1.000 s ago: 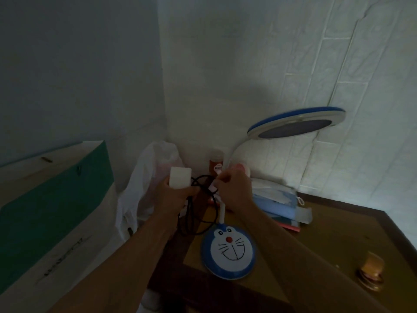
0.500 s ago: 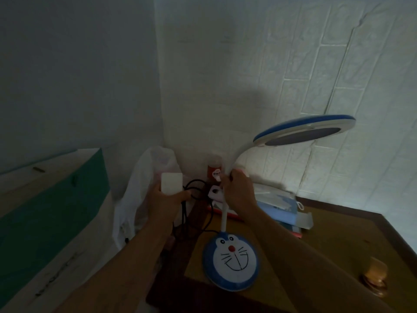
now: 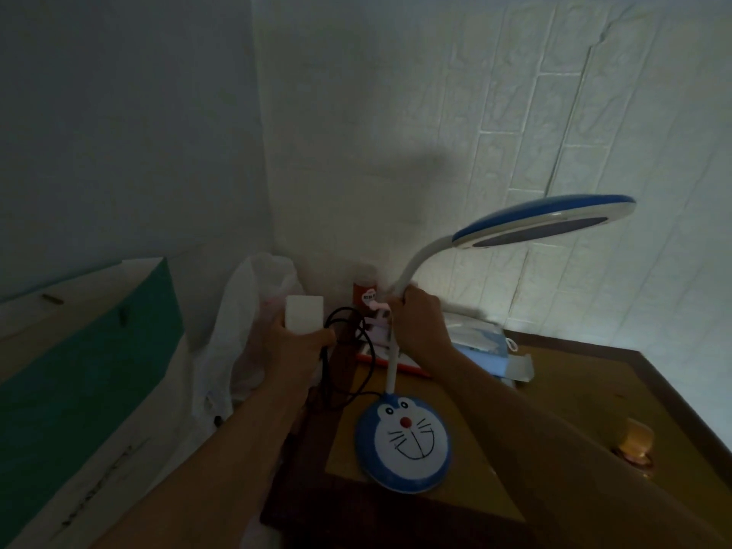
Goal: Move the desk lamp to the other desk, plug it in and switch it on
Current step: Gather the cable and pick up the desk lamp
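The desk lamp has a round blue base with a white cartoon cat face point(image 3: 404, 441), a white bent neck and a blue-rimmed oval head point(image 3: 546, 221) that is dark. Its base rests near the left edge of the brown desk point(image 3: 574, 390). My right hand point(image 3: 420, 322) is closed around the lamp's neck, midway up. My left hand point(image 3: 293, 342) holds the white plug adapter point(image 3: 304, 317) upright, left of the lamp. The black cord point(image 3: 356, 366) loops from the adapter down to the base.
A white plastic bag point(image 3: 245, 311) sits in the corner beside a green and white box point(image 3: 79, 370) at left. A small red bottle point(image 3: 364, 297), blue and white packets point(image 3: 479, 350) and a red-edged book lie behind the lamp. A small amber object point(image 3: 635, 445) is at the right.
The lamp and both hands sit slightly lower and farther right in the view, and the lamp head appears higher as the camera tilted. My grips on the neck and adapter are unchanged.
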The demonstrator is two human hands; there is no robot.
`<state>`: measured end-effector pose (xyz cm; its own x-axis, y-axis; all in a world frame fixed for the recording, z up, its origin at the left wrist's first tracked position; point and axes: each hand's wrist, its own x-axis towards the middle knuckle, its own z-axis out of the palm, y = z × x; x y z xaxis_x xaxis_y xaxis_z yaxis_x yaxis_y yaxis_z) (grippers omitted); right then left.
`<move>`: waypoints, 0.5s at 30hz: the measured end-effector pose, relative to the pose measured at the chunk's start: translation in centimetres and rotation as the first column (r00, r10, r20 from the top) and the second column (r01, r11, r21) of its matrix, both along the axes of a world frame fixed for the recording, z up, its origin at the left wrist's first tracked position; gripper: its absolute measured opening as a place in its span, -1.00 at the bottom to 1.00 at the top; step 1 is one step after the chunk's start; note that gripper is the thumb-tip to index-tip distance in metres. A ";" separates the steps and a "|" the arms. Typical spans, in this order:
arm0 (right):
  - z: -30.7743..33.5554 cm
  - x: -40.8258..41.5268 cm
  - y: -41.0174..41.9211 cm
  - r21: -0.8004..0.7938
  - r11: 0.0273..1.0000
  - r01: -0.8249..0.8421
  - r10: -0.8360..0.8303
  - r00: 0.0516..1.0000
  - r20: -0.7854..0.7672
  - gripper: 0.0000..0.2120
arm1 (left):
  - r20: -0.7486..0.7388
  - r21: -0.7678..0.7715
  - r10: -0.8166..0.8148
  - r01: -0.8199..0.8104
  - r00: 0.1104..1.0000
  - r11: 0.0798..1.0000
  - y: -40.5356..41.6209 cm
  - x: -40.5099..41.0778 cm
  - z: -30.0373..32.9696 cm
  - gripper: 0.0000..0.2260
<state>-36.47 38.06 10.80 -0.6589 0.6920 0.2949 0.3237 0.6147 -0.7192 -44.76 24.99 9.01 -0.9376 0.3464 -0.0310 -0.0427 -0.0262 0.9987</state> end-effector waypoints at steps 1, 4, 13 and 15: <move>0.1 0.3 -0.1 0.006 1.000 0.003 -0.003 1.000 0.006 -0.85 | 0.002 0.004 -0.011 0.011 1.000 1.000 0.0 0.3 0.2 -0.53; 0.4 1.0 -0.2 0.039 0.997 0.065 -0.066 0.998 0.024 -0.79 | 0.000 0.020 -0.042 0.042 0.999 0.999 -0.1 1.2 0.6 -0.55; 2.1 5.7 -0.1 0.122 0.982 0.147 -0.153 0.987 0.044 -0.82 | -0.056 0.013 -0.164 0.165 0.985 0.986 0.4 4.5 2.7 -0.56; 2.4 7.2 0.2 0.051 0.980 0.192 -0.193 0.981 0.008 -0.80 | -0.065 0.016 -0.163 0.164 0.985 0.986 1.1 5.6 3.1 -0.54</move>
